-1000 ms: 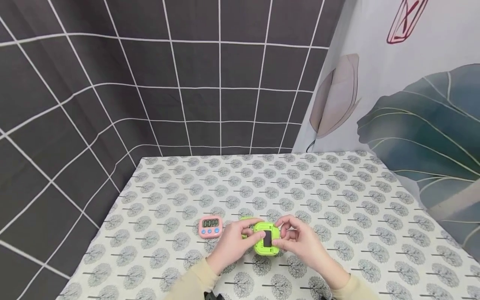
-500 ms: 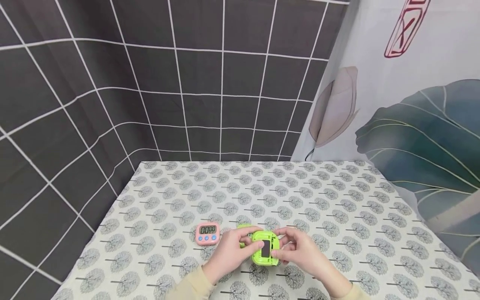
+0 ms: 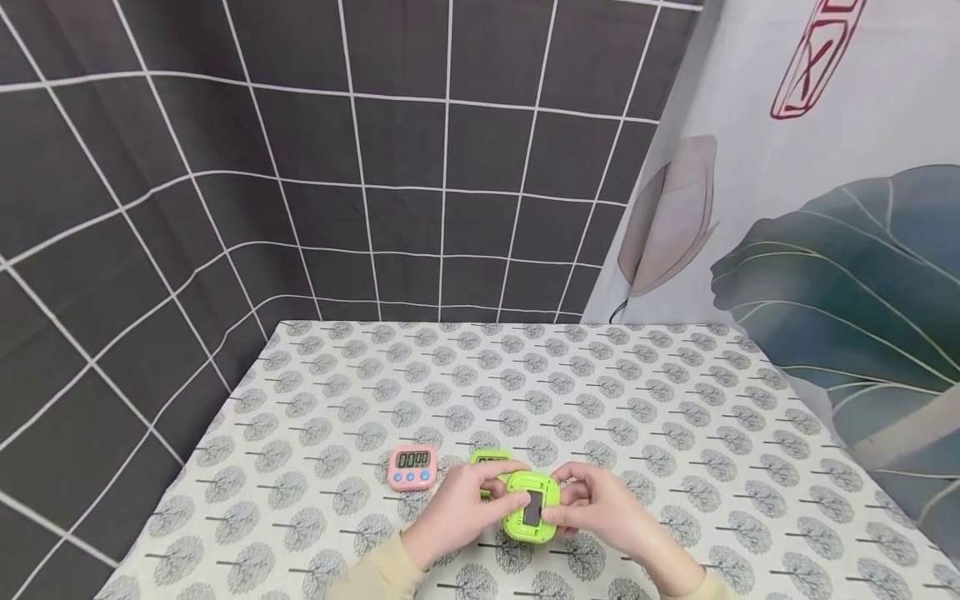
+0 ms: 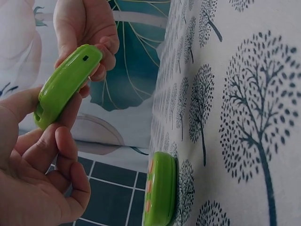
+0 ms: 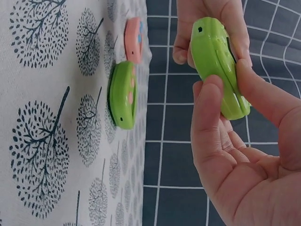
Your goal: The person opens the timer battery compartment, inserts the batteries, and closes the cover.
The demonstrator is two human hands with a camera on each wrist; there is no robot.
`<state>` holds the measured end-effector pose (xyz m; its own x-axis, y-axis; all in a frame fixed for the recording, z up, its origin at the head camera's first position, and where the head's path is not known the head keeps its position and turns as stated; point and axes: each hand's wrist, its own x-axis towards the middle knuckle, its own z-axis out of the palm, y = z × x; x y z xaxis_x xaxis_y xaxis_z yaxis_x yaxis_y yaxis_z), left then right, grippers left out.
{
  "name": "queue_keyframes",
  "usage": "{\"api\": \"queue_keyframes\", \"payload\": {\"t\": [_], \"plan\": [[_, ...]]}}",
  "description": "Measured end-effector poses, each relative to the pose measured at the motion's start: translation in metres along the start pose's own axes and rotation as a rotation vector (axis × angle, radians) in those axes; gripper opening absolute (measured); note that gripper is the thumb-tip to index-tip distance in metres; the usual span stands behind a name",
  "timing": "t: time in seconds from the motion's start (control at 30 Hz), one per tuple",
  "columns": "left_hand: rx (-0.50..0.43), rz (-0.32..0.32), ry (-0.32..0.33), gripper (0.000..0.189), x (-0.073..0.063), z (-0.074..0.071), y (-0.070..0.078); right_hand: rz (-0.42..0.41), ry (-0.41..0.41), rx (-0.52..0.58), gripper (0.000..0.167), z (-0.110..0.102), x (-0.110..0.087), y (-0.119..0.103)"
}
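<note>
Both hands hold a green digital timer (image 3: pixel 531 508) above the cloth, its back with a dark rectangular panel facing the head camera. My left hand (image 3: pixel 457 510) pinches its left side, thumb on the back and fingers behind. On the other side my right hand (image 3: pixel 611 512) grips the edge between thumb and fingers. The right wrist view shows the timer (image 5: pixel 214 66) edge-on, with a dark gap along one side. A second green timer (image 3: pixel 483 457) lies just beyond the left hand, which partly hides it; its orange-pink buttons show in the left wrist view.
A pink timer (image 3: pixel 412 467) with blue buttons lies face up to the left, its display reading 00 00. The tree-print tablecloth (image 3: pixel 360 392) runs back to a dark grid curtain (image 3: pixel 390 208); a leaf-print curtain (image 3: pixel 840 283) hangs at the right.
The head view has tilted slightly, and the held timer sits lower in it. A dark slot seen half a second ago along its right side has narrowed. More of the second green timer shows.
</note>
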<state>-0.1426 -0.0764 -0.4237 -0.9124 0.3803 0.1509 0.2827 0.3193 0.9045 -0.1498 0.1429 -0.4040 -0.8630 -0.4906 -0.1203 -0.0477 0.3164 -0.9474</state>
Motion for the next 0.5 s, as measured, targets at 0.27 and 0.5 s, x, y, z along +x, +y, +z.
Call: {"api": "queue_keyframes", "payload": {"t": [0.27,0.5], "plan": [[0.013,-0.013,-0.004,0.043,0.0007,-0.001,0.0016,0.005,0.008,0.048,0.035,-0.0003,0.0007,0.0001],[0.004,-0.034,0.002,0.045,0.0011,-0.0007,0.0022,-0.013,0.039,0.012,0.033,-0.001,-0.0001,0.0003]]}}
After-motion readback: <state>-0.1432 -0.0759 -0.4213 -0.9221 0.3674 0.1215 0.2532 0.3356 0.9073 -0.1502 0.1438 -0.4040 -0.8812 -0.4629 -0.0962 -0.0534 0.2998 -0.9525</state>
